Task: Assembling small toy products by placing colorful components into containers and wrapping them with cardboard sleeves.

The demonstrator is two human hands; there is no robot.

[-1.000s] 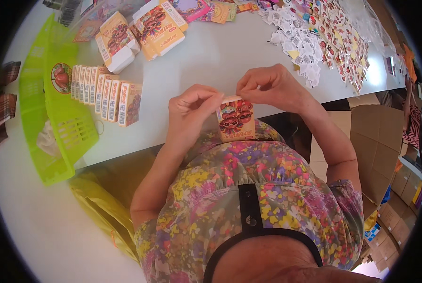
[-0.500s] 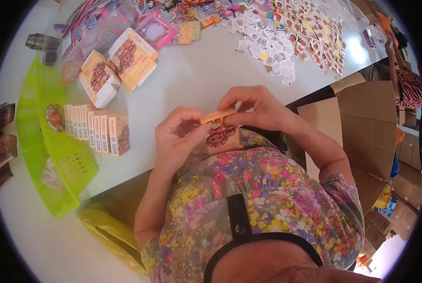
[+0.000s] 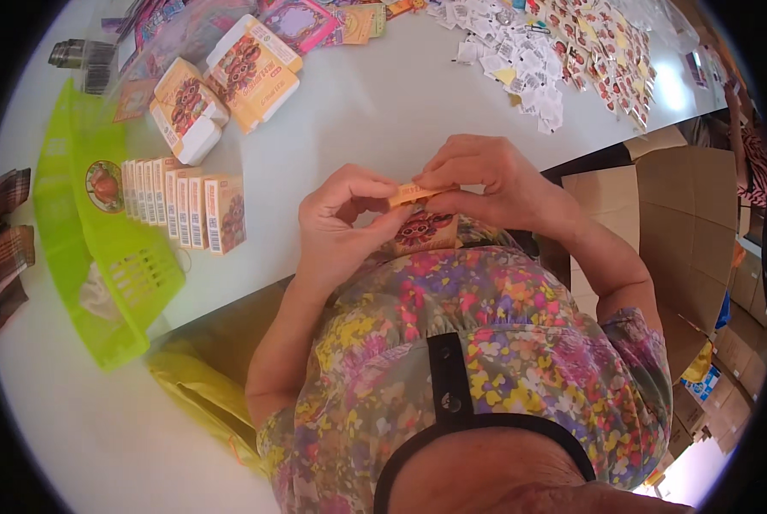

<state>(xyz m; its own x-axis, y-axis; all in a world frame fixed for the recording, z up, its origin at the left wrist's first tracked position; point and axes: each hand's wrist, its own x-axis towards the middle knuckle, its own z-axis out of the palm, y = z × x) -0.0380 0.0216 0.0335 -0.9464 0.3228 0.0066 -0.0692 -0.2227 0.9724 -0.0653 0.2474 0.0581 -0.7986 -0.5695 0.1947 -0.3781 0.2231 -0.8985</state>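
Observation:
Between my two hands I hold a small orange card box (image 3: 426, 230) with a printed picture on its front, close to my body at the table edge. My left hand (image 3: 349, 218) pinches the left end of its top flap. On the right end, the thumb and fingers of my right hand (image 3: 491, 184) press the same flap. Whether the flap is fully tucked in is hidden by my fingers. To the left a row of several finished-looking small boxes (image 3: 223, 214) stands upright. Farther back lie two flat, unfilled orange boxes (image 3: 255, 73), (image 3: 186, 110) with white side flaps.
A green plastic basket (image 3: 66, 283) stands at the left. Small white printed slips (image 3: 508, 64) and picture stickers (image 3: 611, 60) lie at the back right, with a pink frame card (image 3: 298, 26) at the back. Open cardboard cartons (image 3: 688, 223) stand beside the table on the right.
The view has shifted a little, so the table things sit slightly differently. Both hands stay on the small box, and its top flap appears pressed further down between the fingers.

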